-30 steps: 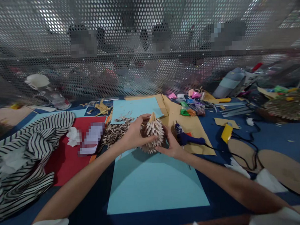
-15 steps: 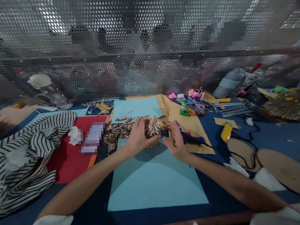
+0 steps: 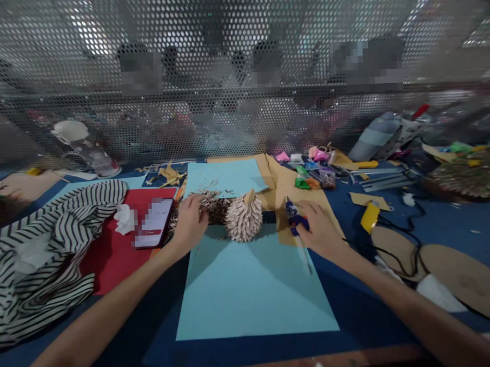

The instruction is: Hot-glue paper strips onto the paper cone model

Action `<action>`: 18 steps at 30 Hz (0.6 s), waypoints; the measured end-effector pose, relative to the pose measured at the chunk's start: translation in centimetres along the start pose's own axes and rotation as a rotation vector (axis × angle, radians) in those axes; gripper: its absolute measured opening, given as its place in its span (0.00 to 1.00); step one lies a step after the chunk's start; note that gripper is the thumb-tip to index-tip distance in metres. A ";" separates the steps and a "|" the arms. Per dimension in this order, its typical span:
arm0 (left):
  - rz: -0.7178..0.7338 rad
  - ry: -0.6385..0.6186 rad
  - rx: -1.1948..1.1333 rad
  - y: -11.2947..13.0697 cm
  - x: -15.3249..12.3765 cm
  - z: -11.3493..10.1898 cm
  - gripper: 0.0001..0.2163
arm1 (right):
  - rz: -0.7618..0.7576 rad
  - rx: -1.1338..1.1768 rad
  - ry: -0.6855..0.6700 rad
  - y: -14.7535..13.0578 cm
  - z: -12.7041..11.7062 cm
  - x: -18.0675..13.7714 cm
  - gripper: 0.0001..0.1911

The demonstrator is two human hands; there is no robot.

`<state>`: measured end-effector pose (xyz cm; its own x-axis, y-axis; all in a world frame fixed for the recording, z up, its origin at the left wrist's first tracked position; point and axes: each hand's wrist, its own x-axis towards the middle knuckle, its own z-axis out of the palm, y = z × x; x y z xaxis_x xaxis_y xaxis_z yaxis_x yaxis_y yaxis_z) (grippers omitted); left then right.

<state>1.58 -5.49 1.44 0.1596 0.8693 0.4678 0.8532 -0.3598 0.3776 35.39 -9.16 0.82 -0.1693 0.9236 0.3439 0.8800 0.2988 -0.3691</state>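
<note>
Your right hand, right of the frame's centre, is wrapped around a blue glue gun, a pale stick jutting from it toward the bottom of the frame. Your left hand, left of centre, dips its curled fingers to a heap of brown flakes — whether they pinch one, you can't really tell from here. Between your hands, at the centre, the flake-covered ball sits free of both, a tan tip on top, at the far edge of a light-blue sheet. At left on the worktop you have a phone on red paper, beside striped cloth.
</note>
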 end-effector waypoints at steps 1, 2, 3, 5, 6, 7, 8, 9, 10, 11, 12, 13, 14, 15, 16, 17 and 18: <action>-0.054 0.005 0.111 -1.2 0.5 -0.4 0.16 | 0.025 -0.088 -0.043 0.5 0.1 -0.4 0.25; -0.115 -0.012 0.223 -2.5 1.0 -0.8 0.16 | 0.045 -0.168 -0.076 0.9 0.3 -0.8 0.26; -0.170 -0.024 0.303 -3.6 1.5 -1.2 0.15 | 0.055 -0.237 -0.107 1.2 0.4 -1.1 0.26; -0.195 -0.097 0.349 -5.4 2.4 -2.0 0.15 | 0.054 -0.334 -0.159 1.4 0.6 -1.6 0.25; -0.150 -0.150 0.329 -6.0 2.7 -2.3 0.15 | 0.048 -0.361 -0.177 1.5 0.7 -1.7 0.23; -0.124 -0.176 0.312 -6.3 2.9 -2.4 0.15 | 0.045 -0.378 -0.188 1.5 0.7 -1.6 0.22; -0.095 -0.195 0.283 -6.3 3.1 -2.5 0.15 | 0.046 -0.387 -0.191 1.6 0.7 -1.5 0.21; -0.064 -0.203 0.246 -6.2 3.1 -2.4 0.16 | 0.050 -0.390 -0.192 1.6 0.7 -1.3 0.20; -0.038 -0.199 0.209 -5.9 3.2 -2.2 0.15 | 0.055 -0.387 -0.191 1.6 0.6 -1.0 0.19; -0.011 -0.190 0.171 -5.5 3.2 -1.9 0.15 | 0.066 -0.378 -0.188 1.6 0.5 -0.8 0.18; 0.013 -0.178 0.138 -5.2 3.3 -1.5 0.14 | 0.084 -0.363 -0.180 1.7 0.4 -0.5 0.17; 0.036 -0.170 0.112 -4.8 3.3 -1.2 0.14 | 0.106 -0.337 -0.162 1.7 0.3 -0.3 0.16; 0.055 -0.167 0.095 -4.5 3.5 -0.8 0.14 | 0.127 -0.297 -0.130 1.7 0.2 -0.1 0.15; 0.069 -0.166 0.088 -4.3 3.6 -0.4 0.15 | 0.142 -0.240 -0.083 1.7 0.2 0.0 0.15; 0.083 -0.170 0.093 -4.1 3.9 0.0 0.17 | 0.144 -0.160 -0.025 1.8 0.2 0.1 0.15; 0.094 -0.181 0.109 -3.9 4.1 0.3 0.19 | 0.131 -0.054 0.038 1.8 0.2 0.1 0.15; 0.100 -0.192 0.137 -3.8 4.3 0.6 0.22 | 0.112 0.082 0.090 1.8 0.4 0.1 0.15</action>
<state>-0.63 -0.19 1.50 0.3264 0.8849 0.3323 0.8858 -0.4090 0.2192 36.80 -8.46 -0.12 -0.0282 0.9280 0.3714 0.8515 0.2170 -0.4774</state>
